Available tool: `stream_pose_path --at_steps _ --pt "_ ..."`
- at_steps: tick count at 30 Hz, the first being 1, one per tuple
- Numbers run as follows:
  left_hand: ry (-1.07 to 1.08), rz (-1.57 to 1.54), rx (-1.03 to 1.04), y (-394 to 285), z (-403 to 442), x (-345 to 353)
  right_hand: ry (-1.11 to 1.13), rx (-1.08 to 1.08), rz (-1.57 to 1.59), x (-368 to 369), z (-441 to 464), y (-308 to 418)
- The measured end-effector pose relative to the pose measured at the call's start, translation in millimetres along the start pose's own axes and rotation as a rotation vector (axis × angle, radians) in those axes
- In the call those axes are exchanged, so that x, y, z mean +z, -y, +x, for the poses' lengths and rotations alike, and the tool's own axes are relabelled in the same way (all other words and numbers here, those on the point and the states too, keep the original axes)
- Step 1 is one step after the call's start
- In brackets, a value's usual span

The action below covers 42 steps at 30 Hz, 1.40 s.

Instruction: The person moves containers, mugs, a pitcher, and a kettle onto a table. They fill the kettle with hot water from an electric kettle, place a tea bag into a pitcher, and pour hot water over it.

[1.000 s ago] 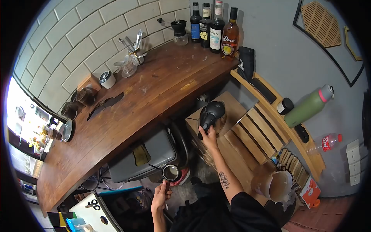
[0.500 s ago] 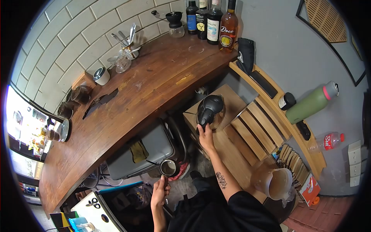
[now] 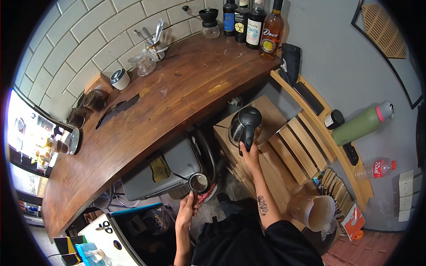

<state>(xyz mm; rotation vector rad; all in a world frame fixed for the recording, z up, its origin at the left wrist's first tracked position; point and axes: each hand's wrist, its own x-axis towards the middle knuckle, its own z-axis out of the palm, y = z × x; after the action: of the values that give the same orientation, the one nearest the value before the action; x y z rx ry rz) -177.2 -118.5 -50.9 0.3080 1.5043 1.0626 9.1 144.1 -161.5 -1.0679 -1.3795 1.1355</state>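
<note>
Low in the middle, my left hand (image 3: 187, 212) is closed round the handle of a small round pot (image 3: 198, 182) with a thin dark spout or rod pointing left. Some light content shows inside it; what it is cannot be made out. Right of centre, my right hand (image 3: 249, 156) grips the black handle of a kettle (image 3: 246, 123) with a black lid and metal body. The kettle is over a light wooden box (image 3: 270, 114) beside a slatted wooden surface (image 3: 298, 148).
A curved wooden counter (image 3: 146, 106) crosses the upper left, with bottles (image 3: 271, 33), a hand grinder (image 3: 209, 22) and cups. A grey bin (image 3: 164, 173) is beneath. At right are a ledge with a green flask (image 3: 361, 124) and a plastic jug (image 3: 317, 212).
The kettle has turned, its handle now pointing more straight down with my right hand still on it. The view has shifted slightly. My left hand keeps its hold on the small pot.
</note>
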Motion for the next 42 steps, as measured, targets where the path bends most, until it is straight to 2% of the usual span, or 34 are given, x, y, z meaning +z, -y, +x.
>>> stream_pose_path --at_steps 2,6,8,13,16,18,20,22,28,30,32,39,41,42 --pt "0.012 -0.006 -0.006 0 3 1 0.055 0.184 0.052 -5 2 6" --pt "0.001 -0.055 0.007 1 6 -1 -0.063 0.127 0.024 -9 9 -6" --pt "-0.008 -0.060 0.007 4 8 -4 -0.189 0.184 -0.152 -18 15 -14" --pt "-0.070 -0.044 -0.053 8 13 -5 -0.096 0.292 0.034 -24 19 14" --pt "-0.149 -0.037 -0.077 4 12 2 -0.072 0.326 0.000 -23 21 30" --pt "-0.133 -0.030 -0.070 11 16 -3 -0.149 0.294 -0.049 -21 24 -13" --pt "-0.120 -0.023 -0.059 14 17 -5 -0.224 0.259 -0.095 -18 24 -25" --pt "-0.077 -0.043 -0.048 13 17 -7 -0.274 0.107 -0.264 -15 24 -11" --pt "-0.060 -0.037 -0.075 17 15 -11 -0.316 0.041 -0.214 -15 21 -6" --pt "-0.052 -0.042 -0.070 21 17 -14 -0.301 0.086 -0.181 -19 19 -5" --pt "-0.049 -0.046 -0.072 25 15 -15 -0.294 0.001 -0.176 -22 18 -5" --pt "-0.040 -0.050 -0.052 21 10 -15 -0.266 0.011 -0.091 -43 12 12" --pt "-0.023 -0.081 -0.035 24 9 -13 -0.198 0.193 -0.013 -57 9 29" --pt "-0.025 -0.091 -0.003 25 9 -13 -0.195 0.185 -0.016 -60 8 37"
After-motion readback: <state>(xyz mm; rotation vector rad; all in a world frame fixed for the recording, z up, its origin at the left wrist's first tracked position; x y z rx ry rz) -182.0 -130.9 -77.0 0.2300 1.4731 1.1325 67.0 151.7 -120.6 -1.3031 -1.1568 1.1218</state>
